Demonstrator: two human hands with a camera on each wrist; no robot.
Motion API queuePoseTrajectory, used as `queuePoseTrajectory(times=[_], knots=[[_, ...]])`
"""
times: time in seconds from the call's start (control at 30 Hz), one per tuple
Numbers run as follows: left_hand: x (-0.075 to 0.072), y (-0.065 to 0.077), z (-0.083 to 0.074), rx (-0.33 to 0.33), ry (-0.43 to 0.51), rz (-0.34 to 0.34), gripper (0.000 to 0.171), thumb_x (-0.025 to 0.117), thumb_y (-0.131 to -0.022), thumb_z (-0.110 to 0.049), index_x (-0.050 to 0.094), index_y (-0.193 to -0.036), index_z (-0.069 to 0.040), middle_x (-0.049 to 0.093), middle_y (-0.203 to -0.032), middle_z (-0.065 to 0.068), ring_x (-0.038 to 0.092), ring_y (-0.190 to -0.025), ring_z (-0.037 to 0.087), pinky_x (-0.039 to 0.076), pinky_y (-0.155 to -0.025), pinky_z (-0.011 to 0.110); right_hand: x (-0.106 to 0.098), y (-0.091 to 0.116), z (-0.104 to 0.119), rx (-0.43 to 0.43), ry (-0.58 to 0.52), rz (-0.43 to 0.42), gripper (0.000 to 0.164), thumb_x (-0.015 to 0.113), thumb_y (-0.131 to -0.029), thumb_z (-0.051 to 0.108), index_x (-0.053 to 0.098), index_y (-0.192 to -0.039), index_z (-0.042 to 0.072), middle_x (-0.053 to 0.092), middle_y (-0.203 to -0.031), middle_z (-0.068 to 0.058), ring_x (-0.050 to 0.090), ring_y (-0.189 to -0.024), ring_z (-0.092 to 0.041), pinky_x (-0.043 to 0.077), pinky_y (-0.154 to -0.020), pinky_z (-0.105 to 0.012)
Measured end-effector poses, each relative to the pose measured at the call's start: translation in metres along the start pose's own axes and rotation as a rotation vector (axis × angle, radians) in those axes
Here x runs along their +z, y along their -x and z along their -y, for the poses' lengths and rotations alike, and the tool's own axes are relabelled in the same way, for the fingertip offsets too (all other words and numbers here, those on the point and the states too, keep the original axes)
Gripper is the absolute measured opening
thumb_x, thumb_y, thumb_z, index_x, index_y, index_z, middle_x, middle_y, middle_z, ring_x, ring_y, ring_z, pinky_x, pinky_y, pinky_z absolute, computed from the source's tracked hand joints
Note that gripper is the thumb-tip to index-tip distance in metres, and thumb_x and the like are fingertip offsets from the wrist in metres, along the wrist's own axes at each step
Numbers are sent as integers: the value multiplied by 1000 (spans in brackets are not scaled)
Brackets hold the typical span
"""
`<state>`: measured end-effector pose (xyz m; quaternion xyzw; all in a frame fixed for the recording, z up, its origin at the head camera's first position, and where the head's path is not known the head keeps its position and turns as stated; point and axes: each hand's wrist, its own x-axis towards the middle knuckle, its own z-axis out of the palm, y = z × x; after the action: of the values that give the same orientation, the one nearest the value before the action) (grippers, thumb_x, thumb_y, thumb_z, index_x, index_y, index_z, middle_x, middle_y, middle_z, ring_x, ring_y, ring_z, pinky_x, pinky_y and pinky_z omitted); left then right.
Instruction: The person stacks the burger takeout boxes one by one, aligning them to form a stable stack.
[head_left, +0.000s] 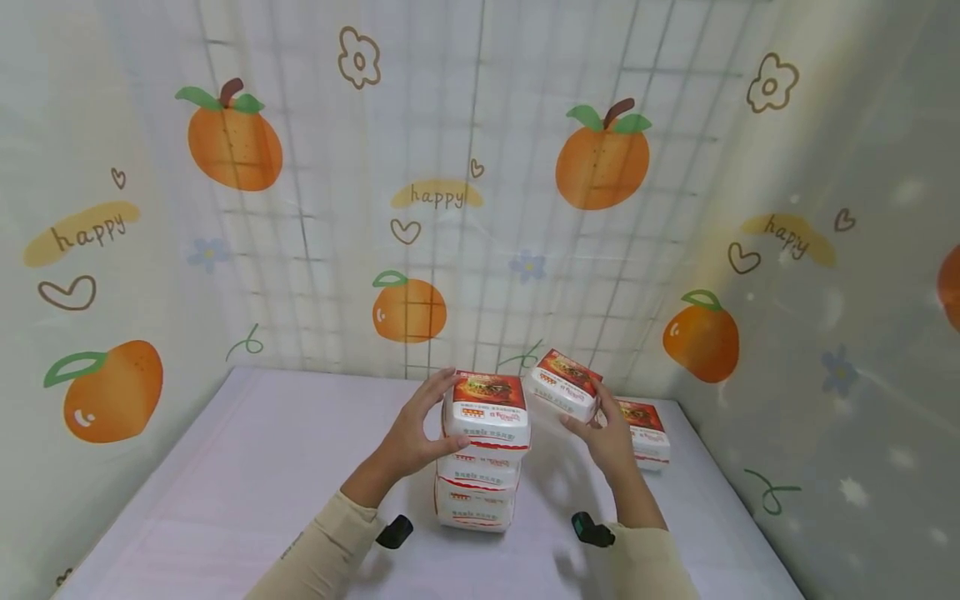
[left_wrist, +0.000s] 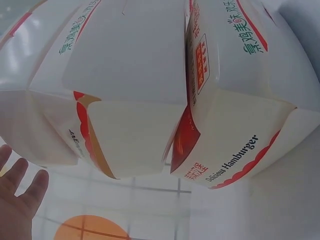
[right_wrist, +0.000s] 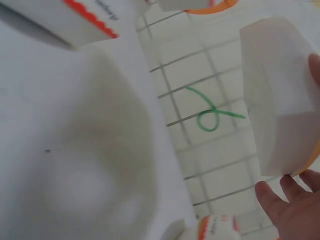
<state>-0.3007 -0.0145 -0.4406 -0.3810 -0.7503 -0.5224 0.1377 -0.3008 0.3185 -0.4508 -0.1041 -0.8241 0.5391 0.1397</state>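
White-and-red paper hamburger boxes are stacked three high (head_left: 487,417) in the middle of the table, the topmost slightly offset from the lower two (head_left: 476,504). My left hand (head_left: 414,433) grips that topmost box from its left side, thumb across the front and fingers at the back. Held up to the right of the stack, a tilted hamburger box (head_left: 564,387) is in my right hand (head_left: 611,437), with the thumb in front and fingers on its right side. The right wrist view shows this box's plain side (right_wrist: 280,100) above the fingertips (right_wrist: 267,192).
Another hamburger box (head_left: 651,437) stands on the table at the right, behind my right hand. A curtain (head_left: 495,108) printed with oranges hangs along the back and sides of the white table (head_left: 300,450). Small black devices (head_left: 395,532) sit at both wrists.
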Motion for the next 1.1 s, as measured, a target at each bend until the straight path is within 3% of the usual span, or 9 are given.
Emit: queuePoseTrajectory(times=[0.3, 0.4, 0.63, 0.87, 1.1], knots=[[1, 1, 2, 11, -4, 2, 83, 74, -82, -45, 37, -151, -20, 25, -158, -1, 28, -140, 22, 33, -104, 59, -16, 3, 29, -67, 41, -16, 96, 81, -80, 32, 22, -155, 36, 18, -160, -8, 20, -142, -38, 30, -106, -59], [0, 0, 1, 7, -8, 4, 83, 75, -82, -45, 37, -151, -20, 25, -158, 0, 26, -141, 23, 32, -104, 61, -20, 5, 38, -92, 31, -15, 94, 80, -81, 29, 22, -155, 35, 21, -160, -7, 24, -140, -37, 33, -106, -55], [-2, 0, -1, 3, -31, -5, 81, 76, -81, -42, 39, -150, -20, 26, -158, 1, 26, -142, 24, 31, -103, 64, -27, 8, 57, -197, 0, 27, 92, 80, -82, 28, 24, -154, 37, 20, -160, -1, 28, -139, -34, 37, -105, -49], [-3, 0, -1, 1, -37, -12, 79, 75, -82, -45, 41, -149, -21, 28, -157, 5, 29, -140, 25, 36, -101, 61, -34, 14, 72, -217, -12, 82, 88, 77, -85, 28, 24, -154, 37, 20, -159, -8, 39, -130, -45, 46, -95, -48], [-2, -1, -2, 9, -30, -19, 81, 73, -82, -46, 38, -150, -19, 28, -157, 2, 29, -140, 24, 37, -102, 57, -35, 24, 87, -272, -39, 129, 88, 78, -84, 27, 25, -155, 32, 24, -158, -12, 42, -128, -46, 46, -94, -47]])
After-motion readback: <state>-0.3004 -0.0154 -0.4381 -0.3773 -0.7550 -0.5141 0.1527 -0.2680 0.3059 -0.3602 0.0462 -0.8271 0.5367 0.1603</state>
